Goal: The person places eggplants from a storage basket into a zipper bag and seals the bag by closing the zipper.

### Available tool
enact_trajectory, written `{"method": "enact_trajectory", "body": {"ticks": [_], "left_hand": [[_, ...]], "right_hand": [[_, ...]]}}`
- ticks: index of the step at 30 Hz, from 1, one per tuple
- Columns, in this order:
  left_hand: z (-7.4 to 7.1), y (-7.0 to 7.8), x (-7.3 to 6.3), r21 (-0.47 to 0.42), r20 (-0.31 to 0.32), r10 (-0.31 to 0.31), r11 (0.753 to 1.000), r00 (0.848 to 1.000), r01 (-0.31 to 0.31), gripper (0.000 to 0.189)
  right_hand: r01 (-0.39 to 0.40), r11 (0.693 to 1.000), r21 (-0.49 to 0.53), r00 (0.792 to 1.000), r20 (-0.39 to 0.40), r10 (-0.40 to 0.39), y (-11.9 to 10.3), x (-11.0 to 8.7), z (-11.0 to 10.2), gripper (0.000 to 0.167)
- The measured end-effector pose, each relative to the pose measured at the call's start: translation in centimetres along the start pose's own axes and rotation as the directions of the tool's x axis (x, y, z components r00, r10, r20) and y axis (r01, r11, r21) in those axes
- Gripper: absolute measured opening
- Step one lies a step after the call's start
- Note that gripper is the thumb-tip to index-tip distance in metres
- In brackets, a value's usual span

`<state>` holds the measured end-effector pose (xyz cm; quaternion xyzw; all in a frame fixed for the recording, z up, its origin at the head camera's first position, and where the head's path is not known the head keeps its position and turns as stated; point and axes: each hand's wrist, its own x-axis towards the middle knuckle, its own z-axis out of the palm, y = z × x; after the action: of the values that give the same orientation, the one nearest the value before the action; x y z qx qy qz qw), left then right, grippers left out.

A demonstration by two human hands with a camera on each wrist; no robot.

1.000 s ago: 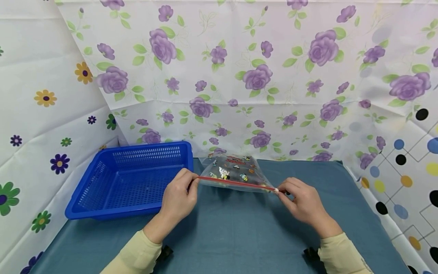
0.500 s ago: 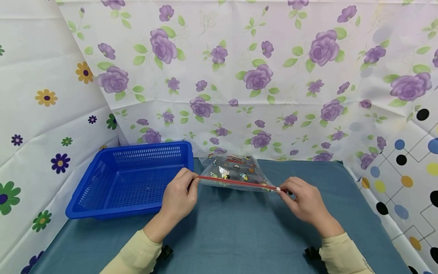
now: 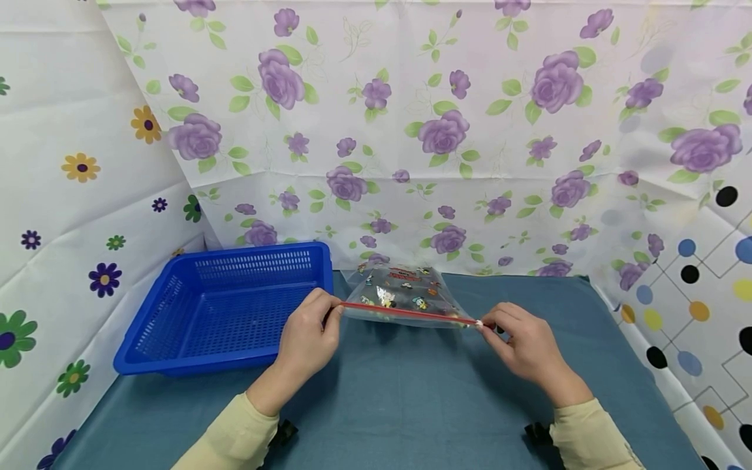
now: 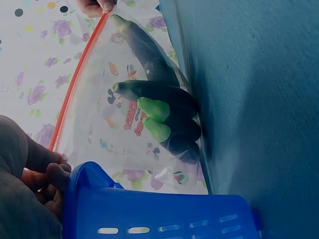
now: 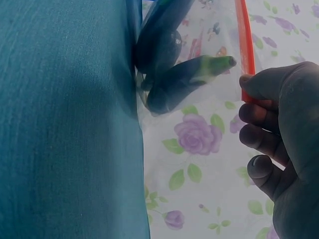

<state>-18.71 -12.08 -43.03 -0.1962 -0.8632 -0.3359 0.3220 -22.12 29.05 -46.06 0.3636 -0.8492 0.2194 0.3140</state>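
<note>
A clear zip bag [image 3: 405, 287] printed with cartoon figures is stretched between both hands above the table, its red zip strip [image 3: 411, 313] running across the near side. My left hand [image 3: 308, 333] pinches the strip's left end, close by the blue basket's rim. At the other end, my right hand [image 3: 523, 339] pinches the corner between thumb and index finger, beside a small white slider [image 3: 479, 324]. Several dark eggplants [image 4: 159, 94] with green stem ends lie in the bottom of the bag; one eggplant [image 5: 189, 79] points its stem toward the right hand in the right wrist view.
A blue perforated basket [image 3: 194, 367] stands at the left, with nothing in it. Blue-green cloth [image 3: 405, 405] covers the table. Flowered sheeting [image 3: 376, 143] hangs behind, and dotted sheeting [image 3: 705, 287] borders the right side.
My right hand has shifted very slightly to the right along with the white slider at the strip's end. The left hand and the basket stay in place.
</note>
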Motion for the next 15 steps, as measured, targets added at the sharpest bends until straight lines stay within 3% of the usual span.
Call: {"method": "enact_trajectory", "body": {"ticks": [8,15], "left_hand": [[-0.5,0.0,0.1,0.022,0.096,0.034,0.999,0.995,-0.037,0.007],[-1.5,-0.1,0.3,0.093,0.252,0.112,0.986,0.961,-0.14,0.005]], "right_hand": [[-0.019,1.0,-0.007,1.0,0.022,0.02,0.2,-0.2,-0.2,0.025],[-0.06,0.998,-0.01,0.996,0.059,0.06,0.5,-0.5,-0.7,0.03]]}}
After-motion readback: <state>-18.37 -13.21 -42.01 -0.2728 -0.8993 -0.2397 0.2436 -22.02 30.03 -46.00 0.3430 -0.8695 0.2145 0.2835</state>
